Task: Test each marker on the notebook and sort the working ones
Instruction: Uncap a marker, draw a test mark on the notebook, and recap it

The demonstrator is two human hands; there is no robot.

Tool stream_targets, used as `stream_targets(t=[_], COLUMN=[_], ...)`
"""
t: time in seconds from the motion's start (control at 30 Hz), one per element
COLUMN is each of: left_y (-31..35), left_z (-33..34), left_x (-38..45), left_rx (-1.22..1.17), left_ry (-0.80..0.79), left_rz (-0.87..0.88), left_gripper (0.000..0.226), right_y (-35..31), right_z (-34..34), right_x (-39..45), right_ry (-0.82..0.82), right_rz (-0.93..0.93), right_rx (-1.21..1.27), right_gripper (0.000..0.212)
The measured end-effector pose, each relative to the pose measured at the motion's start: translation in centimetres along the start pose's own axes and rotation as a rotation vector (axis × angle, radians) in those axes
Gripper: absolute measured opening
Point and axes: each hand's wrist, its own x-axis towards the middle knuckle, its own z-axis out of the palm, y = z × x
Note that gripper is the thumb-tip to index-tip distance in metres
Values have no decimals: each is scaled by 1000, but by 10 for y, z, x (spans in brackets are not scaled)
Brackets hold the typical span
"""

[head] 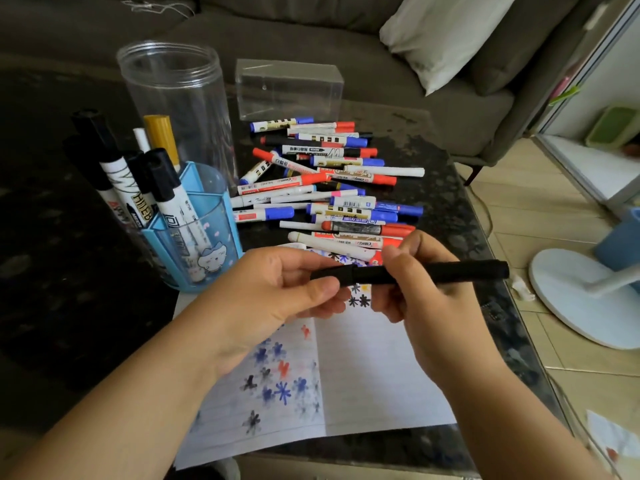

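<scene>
Both hands hold one black marker (pixel 450 270) level above the open notebook (pixel 374 368). My left hand (pixel 277 292) pinches its cap end between thumb and fingers. My right hand (pixel 426 289) grips the barrel, whose tail sticks out to the right. The cap looks seated on the marker. The notebook's pages carry several blue, black and red star scribbles. A pile of red, blue and white markers (pixel 329 181) lies on the dark table behind the notebook. A blue pen holder (pixel 204 220) at the left contains several black-capped markers.
A tall clear plastic jar (pixel 176 98) stands behind the blue holder, and a clear plastic box (pixel 289 88) sits beyond the pile. A grey sofa with a white cushion (pixel 440 32) is at the back. The table's edge (pixel 502 306) runs at right, with a white fan base (pixel 585 299) on the floor.
</scene>
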Motion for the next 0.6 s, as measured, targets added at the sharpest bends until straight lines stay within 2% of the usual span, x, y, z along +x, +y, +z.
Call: stream_targets(t=[0.1,0.17,0.37,0.5,0.6], left_y=[-2,-5,-11,-13,-11], left_z=[3,5,13,17,20], left_x=[0,-1,-3,-3,-2], left_rx=[302,396,376,361,386], left_ry=[-62,-78,-33,-20,8], left_rz=[78,145,203,209,220], left_gripper=[20,20,14,25,16], right_y=[0,0,4,4,5], right_z=[-3,-4,2,2,-1], right_x=[3,4,-3,-5,-3], right_ry=[23,45,46,55,78], right_rz=[2,20,24,37,78], right_rx=[-3,15,213,211,203], right_gripper=[29,30,32,32,35])
